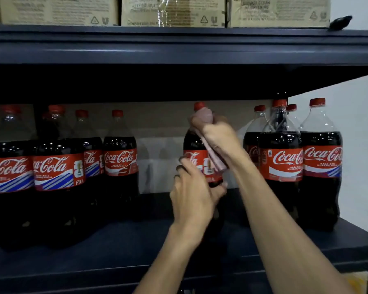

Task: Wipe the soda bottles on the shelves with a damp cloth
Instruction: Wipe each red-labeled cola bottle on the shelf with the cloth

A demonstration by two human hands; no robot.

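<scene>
A large cola bottle point(192, 145) with a red cap and red label stands at the middle of the dark shelf point(115, 247). My left hand point(192, 196) grips its lower body just below the label. My right hand point(218, 134) holds a pink cloth point(216, 160) pressed around the bottle's neck and shoulder, and the cloth hangs down over the label. Several more cola bottles point(55, 172) stand in a group at the left. Another group of bottles point(282, 160) stands at the right.
Cardboard boxes point(172, 11) sit on the upper shelf point(179, 45), which overhangs the bottles. A gap lies between the left group and the held bottle. A white wall point(359, 124) is at the right. The shelf's front strip is bare.
</scene>
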